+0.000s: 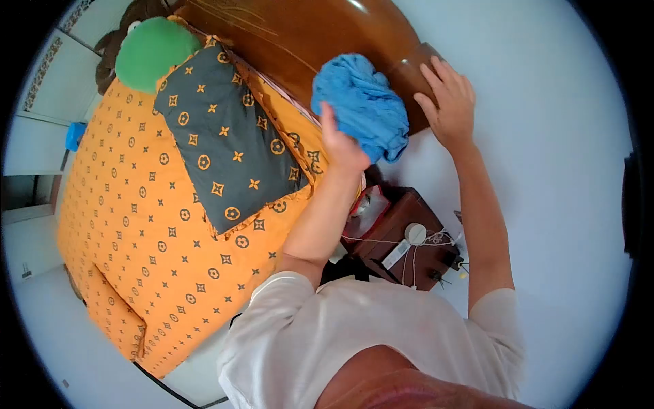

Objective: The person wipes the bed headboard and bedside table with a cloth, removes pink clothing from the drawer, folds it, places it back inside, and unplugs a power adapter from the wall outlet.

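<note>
My left hand (346, 148) grips a bunched blue cloth (361, 102) in front of the headboard. Its thumb points up along the cloth's left side, and its other fingers are hidden by the cloth. At the right end of the brown, glossy wooden headboard (300, 34), my right hand (449, 102) lies with its fingers stretched out and apart, on or just over the edge. It holds nothing.
Left lies a bed with an orange patterned cover (136, 218), a dark patterned pillow (228, 143) and a green round cushion (153, 54). Below my hands stands a brown nightstand (402, 211) with a white round device (415, 234) and cables. A pale wall (558, 170) is right.
</note>
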Available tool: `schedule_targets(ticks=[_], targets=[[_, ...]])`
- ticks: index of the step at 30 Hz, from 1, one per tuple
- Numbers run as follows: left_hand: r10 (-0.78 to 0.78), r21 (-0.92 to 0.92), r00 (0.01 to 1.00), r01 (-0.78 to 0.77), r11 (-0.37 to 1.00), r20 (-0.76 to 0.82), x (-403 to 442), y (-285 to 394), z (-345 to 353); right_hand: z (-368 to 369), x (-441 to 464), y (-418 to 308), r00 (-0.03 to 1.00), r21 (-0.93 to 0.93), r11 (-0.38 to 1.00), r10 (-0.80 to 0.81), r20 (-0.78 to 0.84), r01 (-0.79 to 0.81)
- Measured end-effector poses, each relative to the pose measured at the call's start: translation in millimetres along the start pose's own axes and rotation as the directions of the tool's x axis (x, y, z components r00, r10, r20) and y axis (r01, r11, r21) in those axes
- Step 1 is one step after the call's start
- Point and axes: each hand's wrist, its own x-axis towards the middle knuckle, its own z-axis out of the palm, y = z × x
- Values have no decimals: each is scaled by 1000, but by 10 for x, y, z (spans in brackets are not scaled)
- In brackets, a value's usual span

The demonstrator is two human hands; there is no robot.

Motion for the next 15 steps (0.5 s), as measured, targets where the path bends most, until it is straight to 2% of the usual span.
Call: schedule_targets(ticks=[1,2,4,5,8,9,10,11,12,13,14,15], targets=[[-12,-75,1000,13,997,14,-61,68,126,12,-8,33,999,30,999,-30,-15,31],[-18,-61,1000,19,998,25,-135,124,204,9,-16,47,999,31,999,-22,-32,23],[36,-245,983,10,970,179,-258,204,320,3,-56,57,999,109,994,-3,-33,6],[103,-140,990,-89,986,94,-286,220,411,-9,-101,49,999,111,994,5,-41,0],[138,-112,986,-128,986,93,-216,287,413,7,-200,21,997,135,990,52,-50,-45],[146,-21,981,-144,989,125,-266,290,499,13,-238,10,995,168,984,77,-62,-65],[141,-16,981,-140,990,133,-236,280,473,29,-263,-4,992,199,976,102,-75,-86],[134,139,981,-153,978,142,-197,252,368,63,-273,-22,991,197,976,110,-82,-92],[123,289,981,-163,943,151,-141,205,223,97,-268,-42,980,320,941,159,-121,-113],[110,429,980,-171,887,163,-64,143,80,115,-253,-50,964,437,891,212,-158,-124],[96,560,979,-181,809,178,43,76,-31,107,-221,-83,960,428,894,221,-170,-130],[82,676,978,-193,711,193,158,19,-2,89,-193,-142,942,503,848,286,-174,-165]])
